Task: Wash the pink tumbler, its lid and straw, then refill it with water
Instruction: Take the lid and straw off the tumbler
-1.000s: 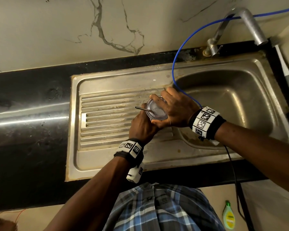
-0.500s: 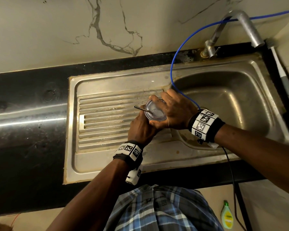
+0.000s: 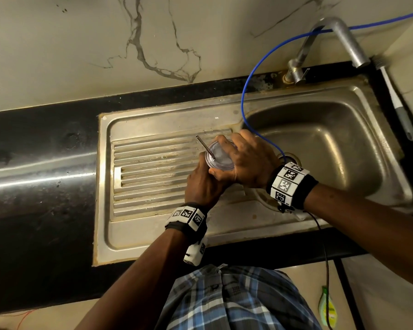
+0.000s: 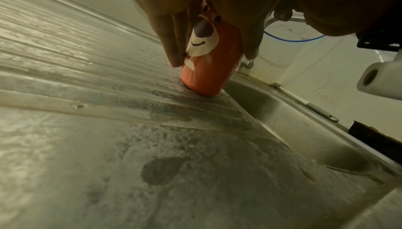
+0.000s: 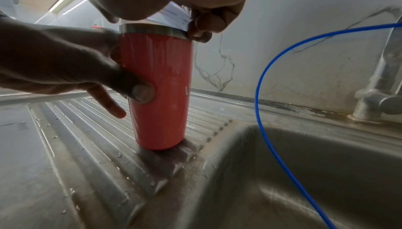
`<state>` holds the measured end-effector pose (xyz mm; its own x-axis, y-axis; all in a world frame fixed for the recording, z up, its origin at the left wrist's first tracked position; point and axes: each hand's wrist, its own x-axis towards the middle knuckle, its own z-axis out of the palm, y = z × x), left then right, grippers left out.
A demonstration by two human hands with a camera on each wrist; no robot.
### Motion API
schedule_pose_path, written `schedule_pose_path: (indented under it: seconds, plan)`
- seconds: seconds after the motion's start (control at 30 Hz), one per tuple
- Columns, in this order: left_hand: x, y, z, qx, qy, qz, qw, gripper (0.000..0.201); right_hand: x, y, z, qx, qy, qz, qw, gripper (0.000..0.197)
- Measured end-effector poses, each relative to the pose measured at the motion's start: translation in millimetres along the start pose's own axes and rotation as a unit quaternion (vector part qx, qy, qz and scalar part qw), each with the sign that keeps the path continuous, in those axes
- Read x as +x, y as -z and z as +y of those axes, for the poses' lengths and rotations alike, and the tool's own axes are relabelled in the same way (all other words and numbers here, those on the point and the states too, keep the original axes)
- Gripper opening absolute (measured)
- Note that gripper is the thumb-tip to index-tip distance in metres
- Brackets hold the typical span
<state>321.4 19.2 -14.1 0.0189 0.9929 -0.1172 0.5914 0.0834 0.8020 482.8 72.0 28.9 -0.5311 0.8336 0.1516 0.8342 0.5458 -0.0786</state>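
Note:
The pink tumbler (image 5: 159, 95) stands upright on the ribbed drainboard (image 3: 153, 172), close to the basin's edge; a bear face is printed on its side (image 4: 204, 40). My left hand (image 3: 204, 184) grips its body, thumb pressed on the wall. My right hand (image 3: 244, 160) comes over the top and grips the clear lid (image 3: 218, 157) round its rim. A metal straw (image 3: 205, 147) sticks up through the lid, leaning to the far left.
The steel sink basin (image 3: 332, 148) lies to the right with a tap (image 3: 332, 36) above it. A blue tube (image 3: 246, 98) hangs down into the drain. A brush (image 3: 393, 98) lies along the right rim. Black counter (image 3: 38, 163) stretches left. A green bottle (image 3: 326, 306) stands on the floor.
The straw has swung from pointing left to pointing to the far left, as the lid turned under my right hand. The tumbler stays in place.

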Motion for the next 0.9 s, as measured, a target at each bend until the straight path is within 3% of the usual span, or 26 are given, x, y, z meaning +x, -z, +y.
schedule_pose_path:
  seconds: [0.27, 0.53, 0.67, 0.77, 0.9]
  plan:
    - [-1.3, 6.6, 4.9, -0.014, 0.013, -0.016, 1.000, 0.081, -5.1, 13.4, -5.9, 0.021, -0.031, -0.031, 0.999, 0.097]
    - [-0.1, 27.4, 5.5, -0.007, -0.026, -0.058, 0.998, 0.087, -14.5, 32.7, -17.0, 0.092, -0.131, -0.137, 0.978, 0.092]
    - [-1.4, 38.1, 10.3, -0.040, -0.045, -0.031, 0.998, 0.077, -11.7, 34.9, -19.2, 0.201, -0.155, -0.093, 0.963, 0.082]
    - [-0.6, 39.4, 12.7, -0.033, -0.059, -0.021, 0.997, 0.079, -9.6, 32.9, -24.1, 0.263, -0.141, -0.033, 0.954, 0.060]
    - [-1.2, 38.3, 15.7, -0.036, -0.055, -0.008, 0.998, 0.075, -16.0, 27.1, -32.8, 0.367, -0.181, 0.014, 0.912, 0.038]
